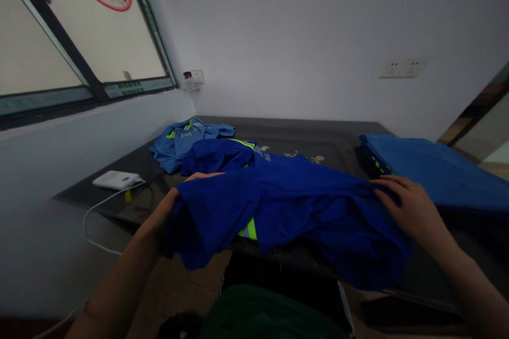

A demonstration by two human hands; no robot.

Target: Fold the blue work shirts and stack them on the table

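A dark blue shirt (278, 196) with neon-yellow and grey stripes and small pale lettering is stretched across the front of the dark table, its near part hanging over the edge. My left hand (170, 201) grips its left end, the fingers partly hidden behind the cloth. At the other end, my right hand (409, 204) pinches the upper edge of the fabric between thumb and fingers. Part of the shirt, bunched up with yellow stripes, lies on the tabletop behind my left hand.
A lighter blue shirt (178, 140) lies crumpled at the back left of the table (318, 130). Folded blue clothing (433, 167) is stacked on the right. A white power bank (115, 180) with a cable (93, 241) rests near the left edge. Walls border the back and left.
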